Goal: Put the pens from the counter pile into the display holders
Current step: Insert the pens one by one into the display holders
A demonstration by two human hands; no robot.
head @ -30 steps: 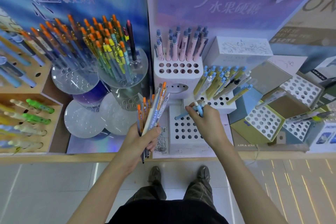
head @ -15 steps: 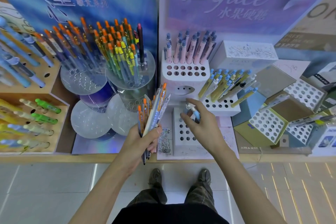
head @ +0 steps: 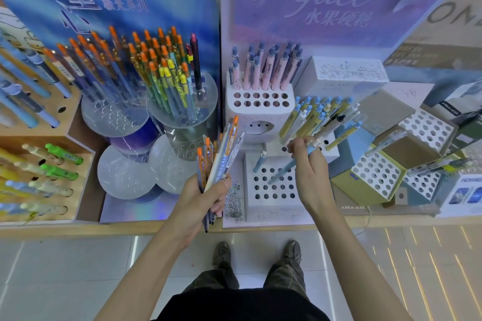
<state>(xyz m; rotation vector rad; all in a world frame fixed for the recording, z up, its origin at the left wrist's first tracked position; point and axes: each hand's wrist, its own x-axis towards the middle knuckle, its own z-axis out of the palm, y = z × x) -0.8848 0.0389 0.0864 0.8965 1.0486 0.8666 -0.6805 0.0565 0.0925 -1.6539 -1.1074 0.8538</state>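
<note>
Holes in the white front holder (head: 273, 187) are nearly all free, one blue pen (head: 260, 161) standing at its eleven o'clock corner. I see my right hand (head: 310, 167) pinching another blue pen (head: 292, 164) slanted over it, while my left hand (head: 200, 200) fingers wrap a pen bundle (head: 219, 159) near the worktop (head: 78, 229) edge.

- Forearms (head: 146, 263): bare, no sleeves, lower centre of frame.
- Top (head: 240, 305): black, bottom edge.
- Trousers (head: 284, 279): dark olive, creased.
- Shoes (head: 221, 253): grey-brown, worn, laced.
</note>
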